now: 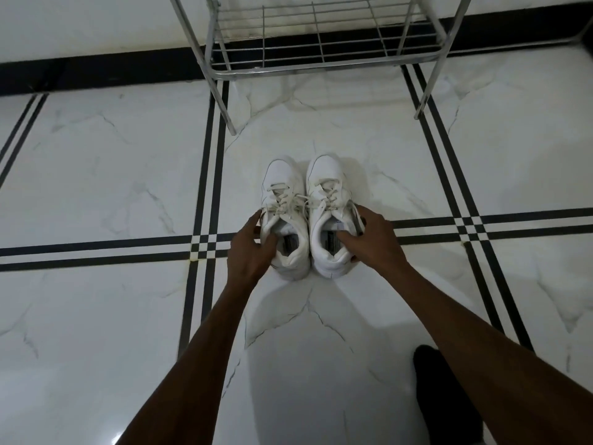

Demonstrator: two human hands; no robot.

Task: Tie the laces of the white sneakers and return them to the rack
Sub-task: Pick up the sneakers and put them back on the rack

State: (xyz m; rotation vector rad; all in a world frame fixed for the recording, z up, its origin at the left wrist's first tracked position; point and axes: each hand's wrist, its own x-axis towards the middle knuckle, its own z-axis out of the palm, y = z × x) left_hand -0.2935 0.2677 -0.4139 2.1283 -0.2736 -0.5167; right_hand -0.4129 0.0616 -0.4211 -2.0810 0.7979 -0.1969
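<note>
Sneakers [301, 216] of white leather stood side by side on glossy marble-veined floor [96, 187], near the wire rack [321, 43]. Left hand [248, 248] and right hand [369, 239] each gripped a padded collar, fingers tucked inside.

I see a white marble-look floor [128, 175] with black double stripes; on it my two white sneakers [305, 216] stand side by side, touching, toes toward the wire rack's [321, 49] legs.
</note>
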